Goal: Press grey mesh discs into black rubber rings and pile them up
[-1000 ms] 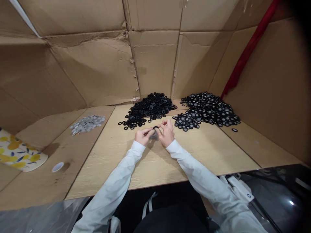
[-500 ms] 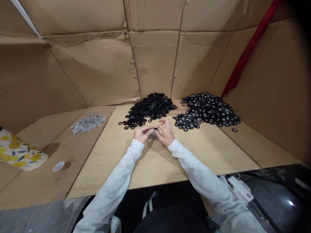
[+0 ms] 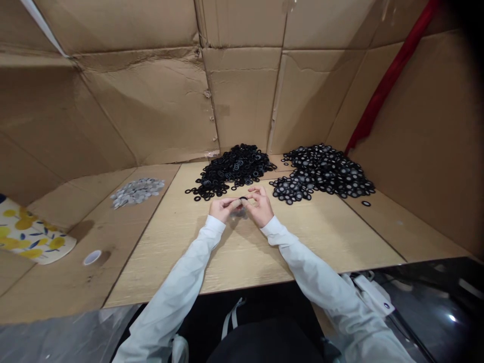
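Above the middle of the board, my left hand [image 3: 223, 207] and my right hand [image 3: 260, 206] meet at their fingertips. Both are closed on a small black ring [image 3: 244, 198], pinched between thumbs and fingers; its centre is mostly covered. Behind them lies a heap of black rings [image 3: 238, 165], a few strewn at its left edge. To the right spreads a pile of black rings with pale discs in their centres [image 3: 325, 169]. A flat heap of loose pale discs [image 3: 138, 192] sits off to the left.
Cardboard walls [image 3: 242, 96] enclose the back and sides. A white tape roll or ring [image 3: 92, 257] and a lemon-patterned cylinder [image 3: 34, 234] stand at left. One single ring [image 3: 365, 203] lies apart at right. Red cloth [image 3: 385, 85] hangs on the right wall.
The black ring has tilted between my fingertips, so more of its round edge shows. My hands have barely moved, and the piles look the same.
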Tool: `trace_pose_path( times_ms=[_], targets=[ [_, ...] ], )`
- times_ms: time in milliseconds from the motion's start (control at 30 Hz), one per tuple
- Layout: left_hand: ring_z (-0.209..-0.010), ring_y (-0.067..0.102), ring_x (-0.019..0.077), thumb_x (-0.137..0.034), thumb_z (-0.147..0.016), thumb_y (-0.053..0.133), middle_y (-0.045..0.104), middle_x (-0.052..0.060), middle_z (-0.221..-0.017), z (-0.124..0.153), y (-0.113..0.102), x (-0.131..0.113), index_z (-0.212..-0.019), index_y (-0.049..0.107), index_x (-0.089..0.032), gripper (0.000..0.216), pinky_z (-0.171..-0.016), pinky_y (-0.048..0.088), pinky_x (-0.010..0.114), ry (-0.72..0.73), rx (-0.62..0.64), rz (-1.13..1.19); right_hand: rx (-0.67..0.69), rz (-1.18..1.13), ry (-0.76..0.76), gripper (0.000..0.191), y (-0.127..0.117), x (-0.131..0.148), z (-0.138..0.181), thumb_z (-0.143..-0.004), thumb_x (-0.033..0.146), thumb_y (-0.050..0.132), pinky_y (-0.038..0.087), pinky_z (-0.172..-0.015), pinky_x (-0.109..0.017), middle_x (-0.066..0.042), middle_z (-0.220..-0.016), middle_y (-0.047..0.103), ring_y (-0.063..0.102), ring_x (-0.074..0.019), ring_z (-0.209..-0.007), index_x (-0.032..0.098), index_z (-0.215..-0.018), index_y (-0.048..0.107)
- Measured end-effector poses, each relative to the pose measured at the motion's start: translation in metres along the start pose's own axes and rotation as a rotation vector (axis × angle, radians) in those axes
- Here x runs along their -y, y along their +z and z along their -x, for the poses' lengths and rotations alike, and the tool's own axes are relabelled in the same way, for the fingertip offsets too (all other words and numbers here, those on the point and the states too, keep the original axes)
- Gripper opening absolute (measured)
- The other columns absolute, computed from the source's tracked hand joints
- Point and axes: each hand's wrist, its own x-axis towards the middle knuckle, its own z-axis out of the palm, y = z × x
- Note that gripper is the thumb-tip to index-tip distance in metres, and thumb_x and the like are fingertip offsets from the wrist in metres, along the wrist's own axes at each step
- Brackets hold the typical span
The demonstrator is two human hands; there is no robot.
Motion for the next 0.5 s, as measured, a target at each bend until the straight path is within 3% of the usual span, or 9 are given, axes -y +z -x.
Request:
trace_pose_path(
  times_ms=[167,233,367,500],
  targets=[
    [-0.064,0.060,0.0178,-0.035,-0.058,0.062,0.066,0.006,-0.068,0.0055,0.0066,0.0056,-0.073,0.067,-0.011,0.029,-0.067,0.048,0.031,0.134,-0.165,-0.186,-0.069,0.173,-0.048,0.009,-0.0006,0.0055,0.0032,-0.066,0.024,0.055,0.037,-0.082,-0.038,-0.007,-0.093,0.043,0.043,-0.0196,-0.090,0.017,-0.067,0.060],
    [-0.063,0.060,0.0175,-0.034,-0.058,0.061,0.066,0.006,-0.067,0.0068,0.0090,0.0062,-0.073,0.066,-0.011,0.028,-0.066,0.048,0.030,0.142,-0.174,-0.192,-0.076,0.189,-0.043,0.009,-0.0011,0.0059,0.0041,-0.067,0.024,0.054,0.036,-0.082,-0.039,-0.007,-0.093,0.043,0.043,-0.0198,-0.090,0.017,-0.067,0.060],
    [-0.059,0.059,0.0159,-0.031,-0.056,0.063,0.066,0.005,-0.064,0.0066,0.0090,0.0046,-0.071,0.066,-0.011,0.026,-0.063,0.048,0.030,0.092,-0.153,-0.100,-0.025,0.069,-0.061,0.009,-0.0019,0.0024,0.0026,-0.066,0.025,0.054,0.037,-0.082,-0.037,-0.006,-0.091,0.043,0.044,-0.0183,-0.089,0.018,-0.066,0.060],
    [-0.056,0.058,0.0146,-0.028,-0.053,0.065,0.065,0.005,-0.061,0.0059,0.0086,0.0019,-0.067,0.065,-0.011,0.022,-0.062,0.049,0.030,0.060,-0.171,0.016,0.092,-0.136,0.010,0.012,-0.0010,-0.0039,-0.0013,-0.066,0.028,0.054,0.042,-0.070,-0.032,-0.004,-0.088,0.046,0.048,-0.0161,-0.085,0.018,-0.068,0.059]
  ],
)
